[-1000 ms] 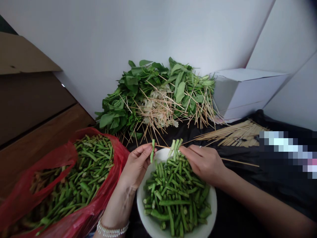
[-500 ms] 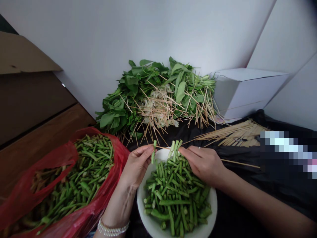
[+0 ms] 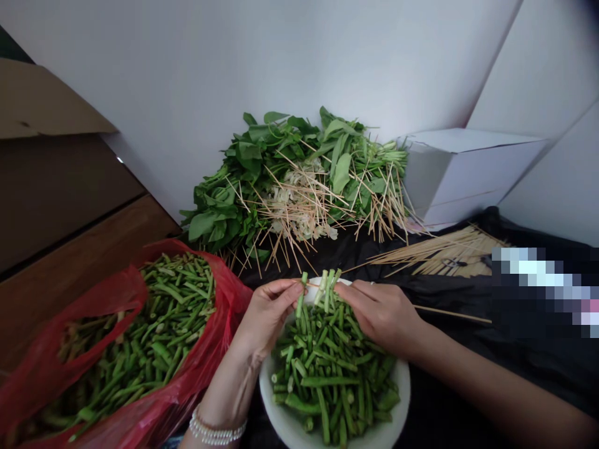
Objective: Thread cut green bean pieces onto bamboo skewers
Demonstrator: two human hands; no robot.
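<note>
My left hand (image 3: 266, 315) pinches one short green bean piece (image 3: 301, 298) upright on the thin wooden skewer (image 3: 449, 313). My right hand (image 3: 381, 312) grips that skewer, which runs out to the right, and several bean pieces (image 3: 327, 287) threaded on it stand by my fingertips. Both hands hover over the far rim of a white bowl (image 3: 402, 386) heaped with cut green beans (image 3: 332, 368).
A red plastic bag (image 3: 116, 293) full of cut beans lies at the left. Skewered leafy greens (image 3: 290, 181) are piled against the wall. A bundle of bare skewers (image 3: 440, 252) lies on the black cloth (image 3: 468, 355). A white box (image 3: 463, 171) stands at the right, cardboard (image 3: 47, 100) at the far left.
My left hand has slid its bean piece to the right along the skewer, closer to the threaded pieces. Both hands have dropped a little toward the bowl.
</note>
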